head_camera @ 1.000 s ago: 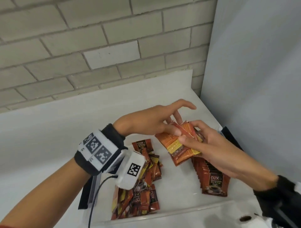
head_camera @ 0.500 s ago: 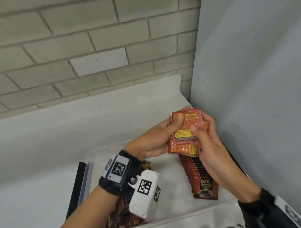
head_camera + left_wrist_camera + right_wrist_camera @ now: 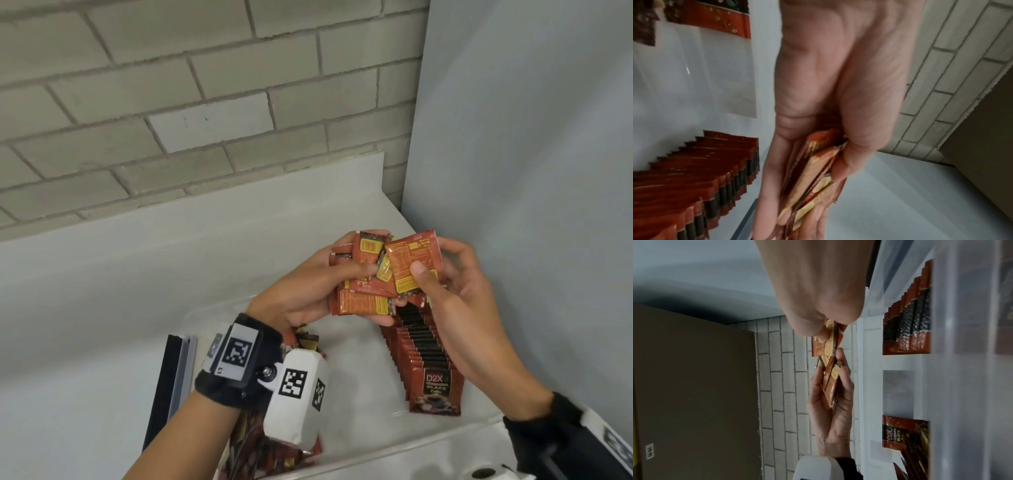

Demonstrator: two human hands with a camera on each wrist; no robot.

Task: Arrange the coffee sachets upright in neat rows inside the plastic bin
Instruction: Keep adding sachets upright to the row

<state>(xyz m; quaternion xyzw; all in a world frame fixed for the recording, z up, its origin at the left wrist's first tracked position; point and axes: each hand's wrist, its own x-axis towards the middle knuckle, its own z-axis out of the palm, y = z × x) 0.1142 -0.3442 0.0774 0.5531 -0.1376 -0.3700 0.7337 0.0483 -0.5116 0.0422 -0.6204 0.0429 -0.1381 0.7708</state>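
Note:
My left hand (image 3: 318, 291) grips a fanned bunch of red-orange coffee sachets (image 3: 363, 298) above the clear plastic bin (image 3: 394, 455). My right hand (image 3: 442, 274) pinches one sachet (image 3: 412, 263) by thumb and fingers at the right of that bunch. Below them a row of sachets (image 3: 426, 356) stands upright along the bin's right side. A loose heap of sachets (image 3: 274, 442) lies at the bin's left, partly hidden by my left wrist. In the left wrist view, the bunch (image 3: 813, 175) sits between my thumb and fingers, with the row (image 3: 694, 175) at the left.
A brick wall (image 3: 171, 102) rises behind the white counter (image 3: 85, 308). A grey panel (image 3: 531, 171) stands close on the right. A black and clear lid-like strip (image 3: 171, 380) lies left of the bin.
The two hands have risen a little with the sachets. The single stack has spread into a fan, and my right hand has drawn one sachet off to the right.

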